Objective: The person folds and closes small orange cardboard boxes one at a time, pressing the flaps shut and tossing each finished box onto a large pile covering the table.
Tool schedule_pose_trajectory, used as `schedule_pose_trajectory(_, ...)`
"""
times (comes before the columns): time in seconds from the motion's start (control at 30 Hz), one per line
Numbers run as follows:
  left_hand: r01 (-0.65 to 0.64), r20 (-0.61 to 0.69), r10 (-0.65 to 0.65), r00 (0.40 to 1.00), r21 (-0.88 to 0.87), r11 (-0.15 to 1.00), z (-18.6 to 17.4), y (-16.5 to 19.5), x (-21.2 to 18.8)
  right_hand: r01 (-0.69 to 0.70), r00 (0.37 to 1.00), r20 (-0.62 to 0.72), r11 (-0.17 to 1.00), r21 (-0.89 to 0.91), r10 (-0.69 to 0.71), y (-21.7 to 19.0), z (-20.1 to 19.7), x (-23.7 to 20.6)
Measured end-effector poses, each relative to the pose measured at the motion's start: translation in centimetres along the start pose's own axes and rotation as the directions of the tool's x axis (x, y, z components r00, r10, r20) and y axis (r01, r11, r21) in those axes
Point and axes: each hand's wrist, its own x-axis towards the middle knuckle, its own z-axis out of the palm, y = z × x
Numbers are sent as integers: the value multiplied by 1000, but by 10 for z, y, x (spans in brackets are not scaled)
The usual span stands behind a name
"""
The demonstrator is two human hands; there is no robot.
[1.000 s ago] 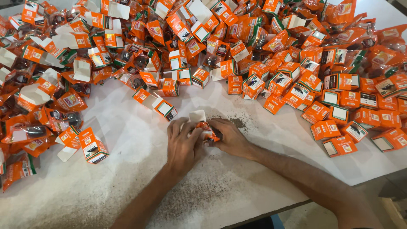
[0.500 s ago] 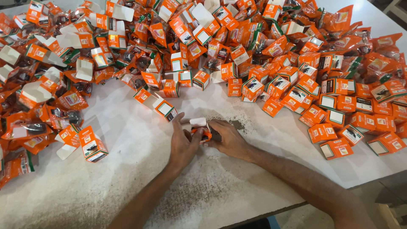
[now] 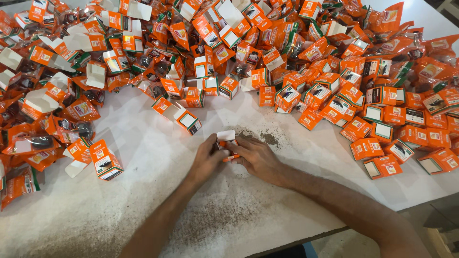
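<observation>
My left hand [image 3: 206,157] and my right hand [image 3: 256,156] meet at the middle of a white table [image 3: 143,205], both gripping one small orange and white carton [image 3: 226,140]. The carton's white end flap stands open between my thumbs. Its lower part is hidden behind my fingers. An open orange carton [image 3: 187,119] lies just beyond my left hand, and another orange carton [image 3: 106,160] stands on the table to the left.
Several small orange cartons and orange pouches lie heaped across the far half of the table. Closed cartons [image 3: 382,165] sit in loose rows at the right near the table edge. A patch of dark dust [image 3: 267,138] marks the surface beside my hands.
Both hands have stayed at the same spot on the table, working the carton; its white flap now stands up more clearly between the thumbs.
</observation>
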Motion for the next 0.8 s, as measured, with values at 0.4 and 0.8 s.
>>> schedule_pose_trajectory(0.4,146,-90,-136,987,116,983,2,2,11,-94,995,-18,993,73,95,4,6,-7)
schedule_pose_trajectory(0.8,-584,204,585,785,562,586,6,30,-22,-163,986,34,987,1,163,8,6,-9)
